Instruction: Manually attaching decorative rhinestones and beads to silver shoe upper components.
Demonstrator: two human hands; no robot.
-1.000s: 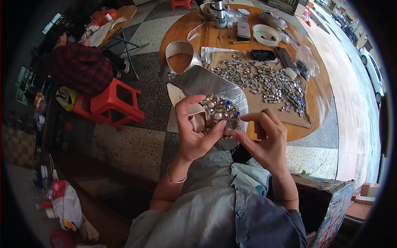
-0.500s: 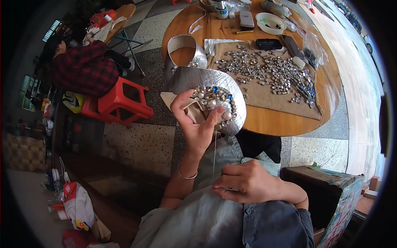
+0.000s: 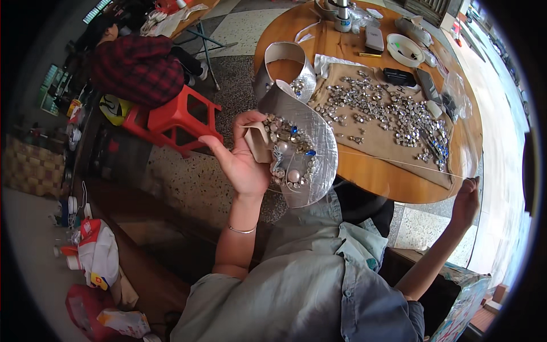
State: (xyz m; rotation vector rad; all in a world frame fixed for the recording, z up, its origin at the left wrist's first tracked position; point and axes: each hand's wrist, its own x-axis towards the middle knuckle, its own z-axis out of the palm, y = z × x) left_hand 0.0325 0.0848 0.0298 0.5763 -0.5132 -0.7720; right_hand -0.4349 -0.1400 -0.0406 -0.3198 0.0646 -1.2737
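Note:
A curved silver collar-like piece (image 3: 313,137) with a beige underside is in my left hand (image 3: 245,165). My fingers go behind it, and the thumb stands apart from it. Clear rhinestones, blue stones and pearls (image 3: 293,175) cluster on its face. From the piece a thin pale thread (image 3: 399,162) runs taut to the right, over the table edge. At its far end my right hand (image 3: 467,199) is closed in a pinch on the thread, arm stretched out. Whether a needle is in those fingers is too small to tell.
On the round wooden table (image 3: 364,178), many loose rhinestones (image 3: 393,108) lie on a brown cloth (image 3: 342,77). Behind my piece stands another silver band (image 3: 305,74). A white bowl (image 3: 405,48) and a black case (image 3: 399,76) sit farther back. At left, a person (image 3: 134,68) sits on red stools (image 3: 182,114).
My right hand has swung from near my lap far out to the right, drawing the thread taut. My left hand has tilted the silver piece, and its thumb has come off the pearls.

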